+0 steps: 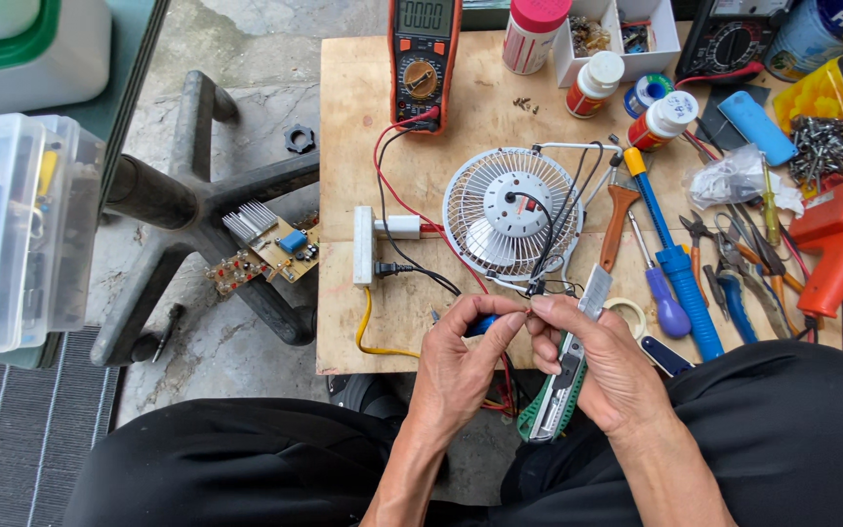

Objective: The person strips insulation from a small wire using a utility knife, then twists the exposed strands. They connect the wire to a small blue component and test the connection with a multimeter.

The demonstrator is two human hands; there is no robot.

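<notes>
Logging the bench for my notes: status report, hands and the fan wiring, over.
Left hand and right hand pinch the black wires from the small white fan. Right hand also holds a green utility knife. Nothing blocking.

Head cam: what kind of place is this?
Likely an informal electronics repair spot: a low wooden board on concrete, holding a multimeter, a small white fan with wires exposed, and scattered screwdrivers and pliers.

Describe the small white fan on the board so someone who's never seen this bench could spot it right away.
Start at the plywood board on the ground. Near its middle, below the orange-edged multimeter, lies the small fan, face up. It is the only round thing with a white wire grille, and black wires run from its hub to the left hand and right hand.
</notes>
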